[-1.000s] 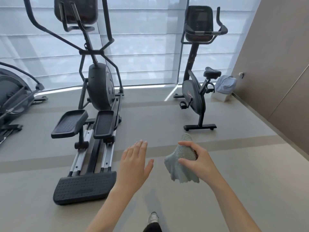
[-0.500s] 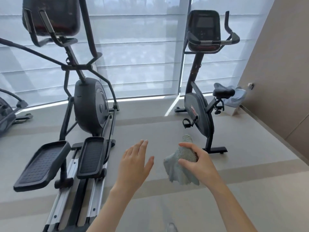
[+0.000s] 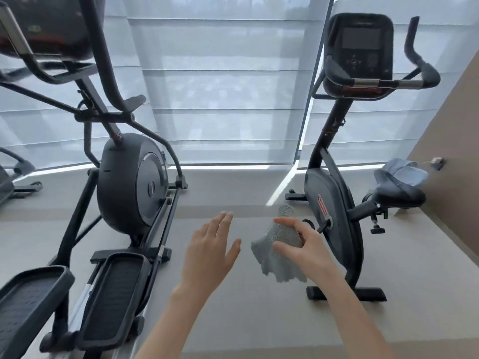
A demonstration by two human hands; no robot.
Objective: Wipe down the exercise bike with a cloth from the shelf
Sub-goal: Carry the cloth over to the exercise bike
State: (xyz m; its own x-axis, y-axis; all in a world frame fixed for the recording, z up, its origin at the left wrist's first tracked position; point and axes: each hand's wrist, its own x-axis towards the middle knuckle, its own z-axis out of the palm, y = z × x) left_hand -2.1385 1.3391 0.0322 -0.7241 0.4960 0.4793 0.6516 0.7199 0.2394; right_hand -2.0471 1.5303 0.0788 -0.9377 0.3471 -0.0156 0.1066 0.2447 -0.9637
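Head view: right hand (image 3: pixel 308 248) pinches cloth (image 3: pixel 280 251); left hand (image 3: pixel 210 251) spread, empty.

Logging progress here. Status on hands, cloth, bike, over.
Right hand grips cloth; left hand open, empty. Bike ahead right, untouched. Elliptical at left, not in the way.

Daylight filters through pale blinds (image 3: pixel 220 99) across the far windows, with grey floor (image 3: pixel 246 320) near, a brown wall (image 3: pixel 461 203) right and an elliptical trainer (image 3: pixel 129 182) left.
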